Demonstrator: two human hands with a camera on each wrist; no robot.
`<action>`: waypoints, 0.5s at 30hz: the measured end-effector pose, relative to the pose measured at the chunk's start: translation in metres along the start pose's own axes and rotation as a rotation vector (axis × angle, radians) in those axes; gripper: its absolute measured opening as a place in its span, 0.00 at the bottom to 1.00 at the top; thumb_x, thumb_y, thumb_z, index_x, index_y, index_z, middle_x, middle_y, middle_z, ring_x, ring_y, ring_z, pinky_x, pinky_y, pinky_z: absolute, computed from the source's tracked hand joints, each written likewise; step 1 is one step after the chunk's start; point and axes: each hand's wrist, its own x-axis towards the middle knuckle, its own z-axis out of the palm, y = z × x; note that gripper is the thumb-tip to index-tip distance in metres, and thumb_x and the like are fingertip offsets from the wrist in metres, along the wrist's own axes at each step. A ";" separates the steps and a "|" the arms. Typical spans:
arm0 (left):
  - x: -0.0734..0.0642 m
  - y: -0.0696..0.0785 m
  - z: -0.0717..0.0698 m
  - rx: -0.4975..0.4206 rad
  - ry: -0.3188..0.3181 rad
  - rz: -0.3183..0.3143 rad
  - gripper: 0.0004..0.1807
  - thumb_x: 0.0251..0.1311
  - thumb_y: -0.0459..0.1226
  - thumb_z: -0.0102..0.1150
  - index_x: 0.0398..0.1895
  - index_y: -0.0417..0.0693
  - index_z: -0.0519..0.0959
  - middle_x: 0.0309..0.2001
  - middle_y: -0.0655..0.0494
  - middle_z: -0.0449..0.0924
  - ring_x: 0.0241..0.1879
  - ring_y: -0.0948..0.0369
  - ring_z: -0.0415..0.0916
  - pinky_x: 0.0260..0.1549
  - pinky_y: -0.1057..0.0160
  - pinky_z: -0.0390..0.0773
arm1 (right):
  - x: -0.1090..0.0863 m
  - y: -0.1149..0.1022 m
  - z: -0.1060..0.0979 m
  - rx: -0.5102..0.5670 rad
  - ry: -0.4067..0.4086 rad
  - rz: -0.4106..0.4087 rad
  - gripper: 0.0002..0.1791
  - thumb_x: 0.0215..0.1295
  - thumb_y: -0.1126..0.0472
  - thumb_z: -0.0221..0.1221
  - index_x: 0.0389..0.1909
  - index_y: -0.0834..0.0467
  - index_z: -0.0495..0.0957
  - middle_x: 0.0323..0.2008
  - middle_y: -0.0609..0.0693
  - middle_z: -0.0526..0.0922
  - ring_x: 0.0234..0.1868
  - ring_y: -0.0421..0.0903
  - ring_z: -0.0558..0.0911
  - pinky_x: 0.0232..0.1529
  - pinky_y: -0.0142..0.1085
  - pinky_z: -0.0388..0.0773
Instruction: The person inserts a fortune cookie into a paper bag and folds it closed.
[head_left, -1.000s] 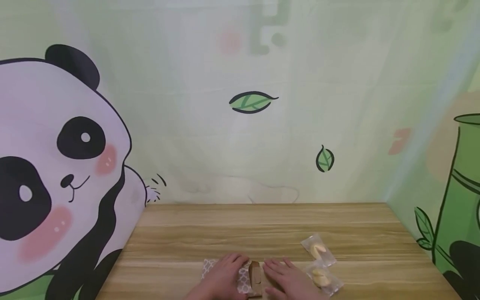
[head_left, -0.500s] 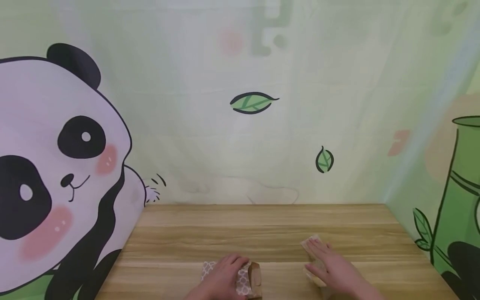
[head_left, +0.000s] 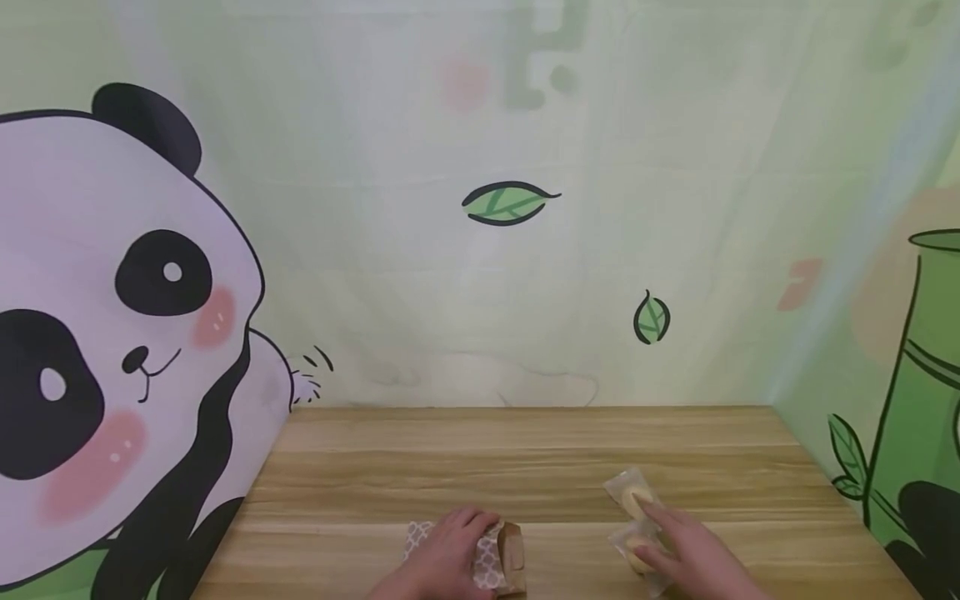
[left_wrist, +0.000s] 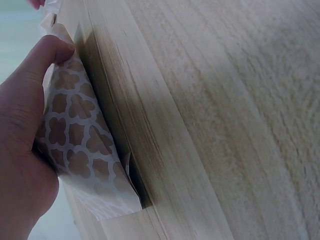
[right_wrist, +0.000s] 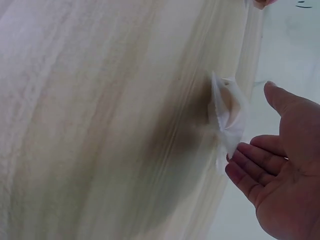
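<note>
On the table (head_left: 375, 462), the left hand (head_left: 450, 546) grips a patterned box (head_left: 491, 565) and the right hand (head_left: 684, 548), thumb spread, is at clear packets (head_left: 626, 487).

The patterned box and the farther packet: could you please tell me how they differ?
The box has a white lattice pattern over brown; the farther packet is see-through, with something pale yellow inside. The box shows plain brown at one end, while the packet has a flat film edge. The left hand grips the box; the right hand overlaps the packet, contact unclear. Both are on the wooden table.
</note>
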 end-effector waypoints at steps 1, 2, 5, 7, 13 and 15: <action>0.000 0.000 0.000 0.002 -0.001 -0.001 0.50 0.44 0.55 0.83 0.71 0.47 0.74 0.64 0.54 0.77 0.64 0.52 0.74 0.67 0.47 0.76 | 0.000 0.002 0.000 0.021 -0.005 0.006 0.39 0.71 0.46 0.69 0.73 0.67 0.73 0.61 0.69 0.82 0.59 0.67 0.83 0.56 0.65 0.81; 0.000 -0.001 0.001 0.003 -0.002 -0.003 0.50 0.44 0.55 0.83 0.71 0.47 0.74 0.64 0.54 0.77 0.64 0.52 0.74 0.67 0.47 0.76 | 0.001 0.003 0.001 0.040 -0.006 0.019 0.39 0.71 0.46 0.70 0.72 0.67 0.73 0.59 0.67 0.83 0.58 0.65 0.84 0.55 0.64 0.82; 0.000 -0.001 0.001 -0.002 -0.015 -0.015 0.50 0.45 0.55 0.82 0.72 0.48 0.74 0.65 0.54 0.76 0.65 0.53 0.73 0.67 0.47 0.75 | 0.003 0.008 0.002 0.074 -0.027 0.056 0.34 0.69 0.47 0.71 0.67 0.65 0.78 0.51 0.59 0.87 0.50 0.56 0.86 0.49 0.56 0.85; 0.000 -0.002 0.001 -0.010 -0.026 -0.024 0.50 0.46 0.56 0.82 0.72 0.49 0.74 0.65 0.55 0.76 0.66 0.53 0.73 0.67 0.46 0.75 | 0.005 0.010 0.003 0.073 -0.039 0.066 0.30 0.68 0.48 0.72 0.62 0.63 0.81 0.45 0.51 0.87 0.44 0.48 0.84 0.44 0.49 0.86; 0.000 -0.001 0.001 -0.023 -0.029 -0.025 0.50 0.46 0.55 0.83 0.73 0.49 0.73 0.66 0.55 0.76 0.67 0.53 0.73 0.67 0.47 0.75 | 0.007 0.018 0.006 0.119 -0.069 0.076 0.29 0.65 0.51 0.74 0.59 0.67 0.82 0.41 0.46 0.85 0.37 0.38 0.78 0.37 0.35 0.80; 0.000 -0.001 0.002 -0.019 -0.024 -0.015 0.50 0.46 0.55 0.84 0.73 0.48 0.73 0.66 0.55 0.76 0.67 0.53 0.73 0.67 0.48 0.76 | 0.007 0.018 0.007 0.161 -0.080 0.079 0.30 0.64 0.53 0.76 0.58 0.69 0.81 0.39 0.46 0.84 0.36 0.38 0.77 0.36 0.33 0.78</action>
